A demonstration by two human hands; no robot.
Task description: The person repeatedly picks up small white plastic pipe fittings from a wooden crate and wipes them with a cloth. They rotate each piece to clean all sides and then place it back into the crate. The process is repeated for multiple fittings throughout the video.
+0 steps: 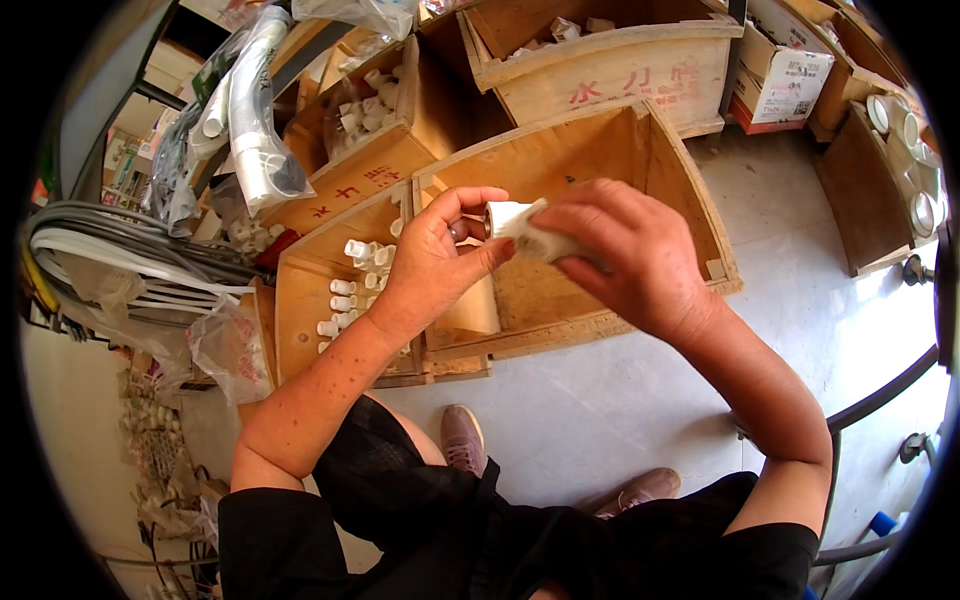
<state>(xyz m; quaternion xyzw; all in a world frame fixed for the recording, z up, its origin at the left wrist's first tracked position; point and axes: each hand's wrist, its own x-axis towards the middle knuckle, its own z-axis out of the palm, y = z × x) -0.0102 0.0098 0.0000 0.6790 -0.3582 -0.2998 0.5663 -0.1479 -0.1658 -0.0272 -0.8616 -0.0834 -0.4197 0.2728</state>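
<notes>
Gripping white pipe fitting [508, 220] in L hand [445, 245]; clutching pale rag [543, 243] in R hand [645, 260] (blurred), touching it to fitting's R end. Holding both above wooden bin [560, 305], just R of next bin [302, 285] w/ small wht fittings [343, 303]. Resting mauve shoes [461, 437] on grey floor [570, 420], wearing blk clothes [420, 530].

Left arm [325, 390]: one, bare at the forearm, elbow bent, slanting up and inward from lower left. Left hand [446, 240]: thumb-side up, fingers [472, 200] curled in a grip, thumb [488, 262] reaching rightward. Right arm [765, 370]: one, bare at the forearm, elbow bent outward, slanting up and leftward. Right hand [638, 258]: back uppermost (slightly blurred), fingers bent and gripping leftward. Both hands: raised, near each other.
</notes>
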